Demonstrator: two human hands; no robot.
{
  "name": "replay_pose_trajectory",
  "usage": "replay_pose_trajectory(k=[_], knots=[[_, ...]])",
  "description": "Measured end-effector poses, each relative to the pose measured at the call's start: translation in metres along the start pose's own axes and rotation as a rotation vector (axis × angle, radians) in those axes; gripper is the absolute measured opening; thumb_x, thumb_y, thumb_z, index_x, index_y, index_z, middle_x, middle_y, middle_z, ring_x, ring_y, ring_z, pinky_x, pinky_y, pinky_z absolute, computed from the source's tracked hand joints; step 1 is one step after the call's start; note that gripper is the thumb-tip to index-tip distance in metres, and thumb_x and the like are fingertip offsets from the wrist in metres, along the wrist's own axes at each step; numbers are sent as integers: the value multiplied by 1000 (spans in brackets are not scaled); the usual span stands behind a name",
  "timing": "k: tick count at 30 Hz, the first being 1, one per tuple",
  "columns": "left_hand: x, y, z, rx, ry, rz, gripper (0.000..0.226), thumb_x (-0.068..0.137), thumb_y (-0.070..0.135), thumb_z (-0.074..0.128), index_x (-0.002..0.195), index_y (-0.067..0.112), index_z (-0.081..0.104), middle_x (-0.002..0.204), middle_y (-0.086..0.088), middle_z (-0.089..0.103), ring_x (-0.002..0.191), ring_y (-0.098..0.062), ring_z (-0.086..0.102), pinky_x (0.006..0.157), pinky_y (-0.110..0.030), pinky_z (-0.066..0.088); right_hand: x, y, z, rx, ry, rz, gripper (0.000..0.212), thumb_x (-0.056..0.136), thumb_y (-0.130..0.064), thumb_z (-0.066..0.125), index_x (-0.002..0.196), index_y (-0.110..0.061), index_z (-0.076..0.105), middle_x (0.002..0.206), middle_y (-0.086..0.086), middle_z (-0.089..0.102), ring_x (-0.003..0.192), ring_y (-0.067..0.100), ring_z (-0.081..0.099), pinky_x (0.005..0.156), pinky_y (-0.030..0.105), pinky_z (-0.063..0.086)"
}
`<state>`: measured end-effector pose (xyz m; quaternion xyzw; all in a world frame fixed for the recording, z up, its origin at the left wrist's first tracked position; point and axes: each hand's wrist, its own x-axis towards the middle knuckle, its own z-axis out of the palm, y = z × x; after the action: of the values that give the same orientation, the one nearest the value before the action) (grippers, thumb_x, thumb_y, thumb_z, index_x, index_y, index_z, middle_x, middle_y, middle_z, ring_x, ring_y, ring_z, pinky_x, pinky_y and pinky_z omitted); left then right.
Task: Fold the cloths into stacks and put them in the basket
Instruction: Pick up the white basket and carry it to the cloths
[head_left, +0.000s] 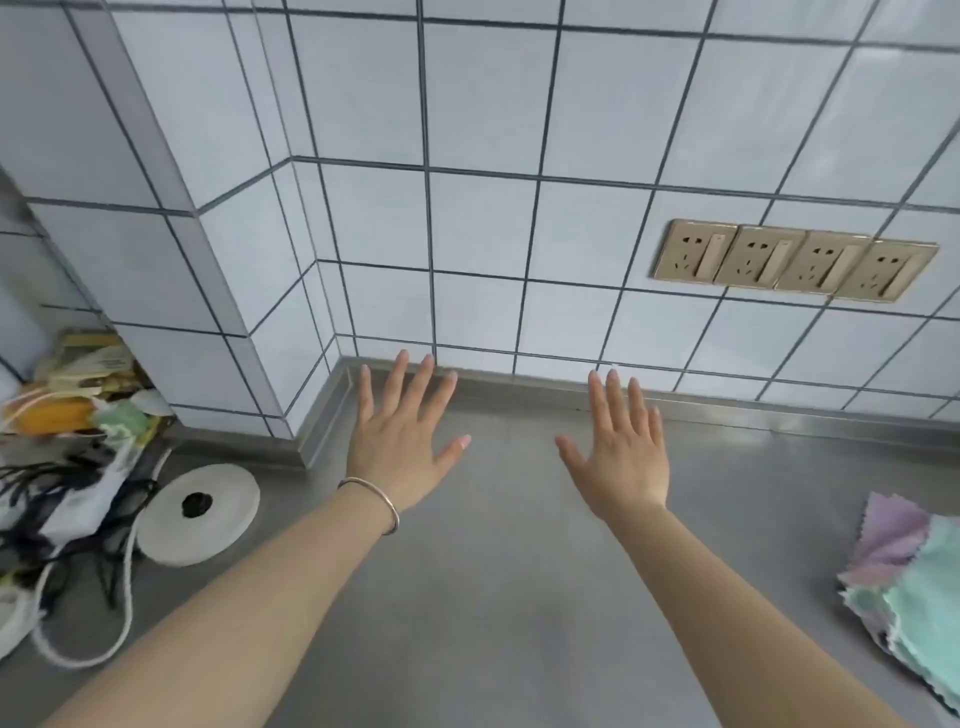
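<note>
Both of my hands are stretched out over a steel counter, palms down with fingers spread. My left hand, with a thin bangle on the wrist, holds nothing. My right hand is also empty. A pile of cloths in mint green, lilac and pink lies at the right edge of the counter, well to the right of my right hand and partly cut off by the frame. No basket is in view.
A round white kettle base sits at the left, with a white cord and black cables beside it. Bags and packets are piled at the far left. Tiled wall behind carries a row of sockets.
</note>
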<state>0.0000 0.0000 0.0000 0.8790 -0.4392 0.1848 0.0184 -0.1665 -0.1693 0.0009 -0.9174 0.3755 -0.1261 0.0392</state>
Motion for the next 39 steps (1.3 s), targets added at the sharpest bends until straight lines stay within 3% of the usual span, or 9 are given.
replay_pose_trajectory(k=[6, 9, 17, 21, 24, 29, 31, 36, 39], knots=[[20, -16, 15, -19, 51, 190, 67, 84, 61, 25, 139, 26, 39, 149, -4, 39, 141, -30, 23, 112, -53, -6, -14, -30, 7, -43, 48, 151, 76, 93, -56, 27, 145, -26, -18, 158, -3, -12, 145, 18, -15, 120, 38, -4], [37, -26, 18, -72, 91, 342, 69, 83, 62, 24, 141, 27, 37, 150, -3, 37, 142, -30, 24, 112, -52, -7, -35, -58, 12, -41, 97, 317, 75, 93, -55, 27, 139, -28, -25, 158, -3, -13, 144, 18, -17, 119, 38, -6], [8, -8, -16, -248, 140, 739, 74, 84, 66, 18, 144, 25, 31, 153, -5, 30, 144, -32, 17, 112, -51, -11, -148, -111, -18, -76, 296, 718, 73, 91, -55, 28, 148, -27, -7, 158, -3, -5, 145, 18, -11, 119, 38, -3], [-54, 33, -38, -371, 94, 954, 75, 87, 66, 7, 141, 24, 37, 150, -6, 37, 141, -29, 19, 114, -49, -9, -233, -119, -42, -144, 373, 929, 76, 82, -59, 13, 147, -26, -8, 158, -4, -2, 145, 18, -11, 117, 38, -4], [-104, 73, -77, -469, 135, 1107, 71, 87, 65, 16, 140, 23, 38, 148, -7, 40, 138, -29, 21, 112, -50, -5, -298, -117, -70, -216, 426, 1069, 74, 81, -61, 7, 144, -29, -18, 158, -4, -9, 141, 16, -20, 116, 35, -11], [-211, 109, -138, -583, 158, 1363, 79, 86, 67, 3, 139, 22, 42, 148, -9, 39, 138, -30, 22, 113, -46, -17, -430, -152, -106, -304, 514, 1318, 75, 80, -60, 4, 144, -28, -16, 158, -2, -5, 143, 17, -17, 116, 34, -11], [-259, 114, -162, -617, 163, 1470, 79, 86, 67, 3, 140, 22, 39, 149, -9, 36, 138, -31, 25, 114, -47, -18, -486, -173, -120, -365, 573, 1418, 73, 81, -59, 7, 144, -26, -14, 158, 0, -1, 141, 16, -16, 114, 35, -8], [-397, 109, -223, -667, 185, 1663, 76, 85, 68, 5, 143, 27, 31, 152, -3, 31, 141, -27, 21, 115, -46, -16, -628, -251, -158, -419, 670, 1612, 75, 92, -50, 40, 149, -27, -3, 159, -1, 1, 146, 21, -4, 117, 37, -2], [-484, 96, -259, -711, 221, 1736, 74, 85, 69, 5, 145, 29, 22, 154, -2, 29, 142, -27, 20, 114, -48, -14, -706, -301, -181, -426, 707, 1708, 74, 94, -47, 39, 149, -24, -4, 159, 2, 2, 146, 22, -2, 118, 39, 1]])
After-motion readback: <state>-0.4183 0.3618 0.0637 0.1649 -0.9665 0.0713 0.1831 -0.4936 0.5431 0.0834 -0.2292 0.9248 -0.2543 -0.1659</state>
